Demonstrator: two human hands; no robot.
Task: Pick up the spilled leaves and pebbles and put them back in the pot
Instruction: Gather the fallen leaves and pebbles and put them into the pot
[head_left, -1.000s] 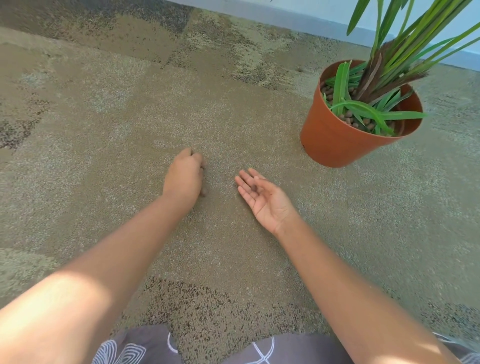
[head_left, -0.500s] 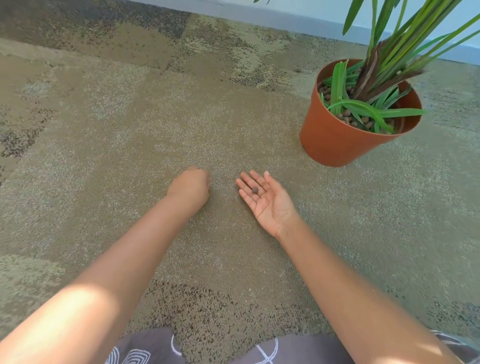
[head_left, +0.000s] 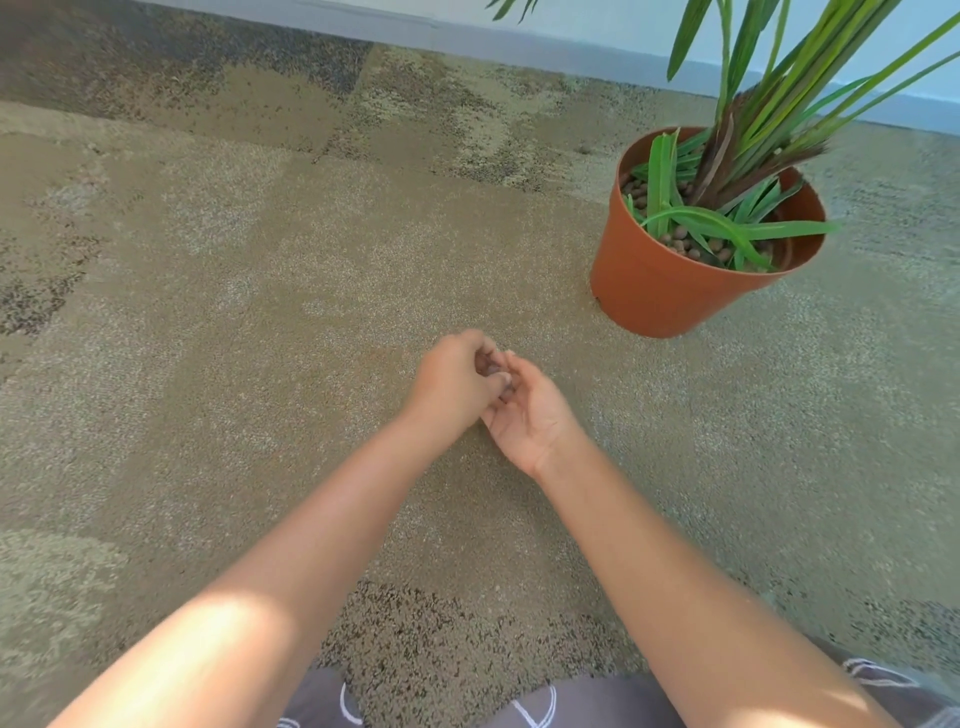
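Carpet (head_left: 260, 364): speckled, no loose leaves discernible on it. Pot (head_left: 654, 291): terracotta plastic, upright, beyond and to the right of both hands, part-filled with pebbles under the plant (head_left: 753, 135); likely light, rigid. Pebbles (head_left: 493, 370): small, brown, round, probably hard, light, prone to rolling, best cupped; left hand (head_left: 452, 384) pinches one with curled fingers over the right hand (head_left: 530, 415), palm up, loosely cupped beneath.

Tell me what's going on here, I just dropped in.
A person is kneeling on the carpet, gathering pebbles. The left hand pinches a pebble over the cupped right hand, which lies palm up on the carpet. The two hands touch. The pot stands upright ahead to the right, already holding pebbles and leaves. No other spilled bits are clearly visible on the carpet.
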